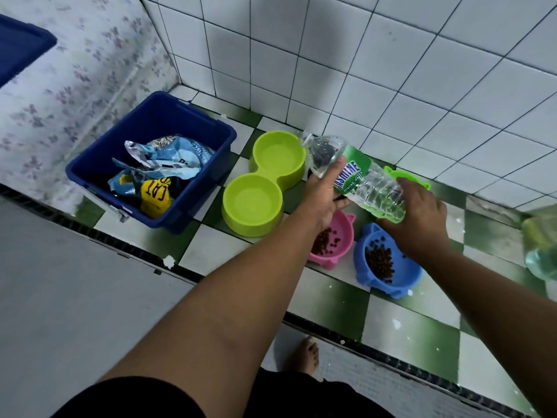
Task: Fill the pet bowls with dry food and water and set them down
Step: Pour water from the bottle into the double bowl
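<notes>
A clear water bottle point(355, 176) with a green label lies tilted in both my hands, its open mouth over the far cup of the lime-green double bowl point(265, 182). My left hand point(324, 191) grips the bottle near its neck. My right hand point(422, 218) grips its base. Both cups of the double bowl look wet or hold shallow water. A pink bowl point(334, 239) and a blue bowl point(388, 260) with dry kibble stand on the tiled ledge below the bottle. A green bowl point(407, 176) shows partly behind the bottle.
A blue bin point(150, 164) holding crumpled cat food bags point(159, 173) stands left of the bowls. White tiled walls close off the back. Another bottle point(542, 245) is blurred at the right edge. My bare foot point(307, 354) is on the floor below the ledge.
</notes>
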`<state>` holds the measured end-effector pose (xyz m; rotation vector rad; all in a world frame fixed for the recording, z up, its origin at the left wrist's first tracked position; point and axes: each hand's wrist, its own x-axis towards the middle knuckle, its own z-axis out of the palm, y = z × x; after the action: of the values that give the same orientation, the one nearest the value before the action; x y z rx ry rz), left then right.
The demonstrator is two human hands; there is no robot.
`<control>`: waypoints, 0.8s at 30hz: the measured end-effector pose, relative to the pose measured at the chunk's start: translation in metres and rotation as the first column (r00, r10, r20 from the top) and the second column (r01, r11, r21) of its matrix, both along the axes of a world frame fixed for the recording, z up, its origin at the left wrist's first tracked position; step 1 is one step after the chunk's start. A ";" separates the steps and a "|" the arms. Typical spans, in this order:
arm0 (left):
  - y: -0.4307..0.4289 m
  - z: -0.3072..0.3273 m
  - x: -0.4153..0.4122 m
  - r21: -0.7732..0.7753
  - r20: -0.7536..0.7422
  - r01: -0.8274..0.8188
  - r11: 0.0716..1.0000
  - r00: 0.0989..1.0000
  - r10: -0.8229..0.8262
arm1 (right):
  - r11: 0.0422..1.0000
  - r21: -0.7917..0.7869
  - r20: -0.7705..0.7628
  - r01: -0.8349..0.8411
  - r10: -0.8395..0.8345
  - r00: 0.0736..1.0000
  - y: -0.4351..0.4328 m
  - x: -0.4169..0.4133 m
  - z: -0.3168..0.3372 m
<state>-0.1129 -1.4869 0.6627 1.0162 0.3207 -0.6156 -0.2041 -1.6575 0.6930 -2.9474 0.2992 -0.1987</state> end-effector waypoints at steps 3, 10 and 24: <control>0.001 -0.001 0.002 -0.007 -0.005 0.025 1.000 1.000 -0.025 | 1.000 -0.025 -0.015 -0.005 0.005 1.000 0.000 0.001 0.001; 0.000 -0.007 0.004 -0.017 -0.018 0.051 0.999 0.999 -0.052 | 0.999 -0.043 -0.037 -0.022 0.021 0.999 -0.002 0.000 0.007; -0.005 -0.017 0.008 -0.051 -0.038 0.034 0.998 0.999 -0.036 | 0.998 -0.064 -0.083 -0.013 0.007 0.997 -0.001 0.001 0.013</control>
<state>-0.1048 -1.4916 0.6458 0.9639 0.3205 -0.6729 -0.2036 -1.6587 0.7058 -3.0252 0.2946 -0.0866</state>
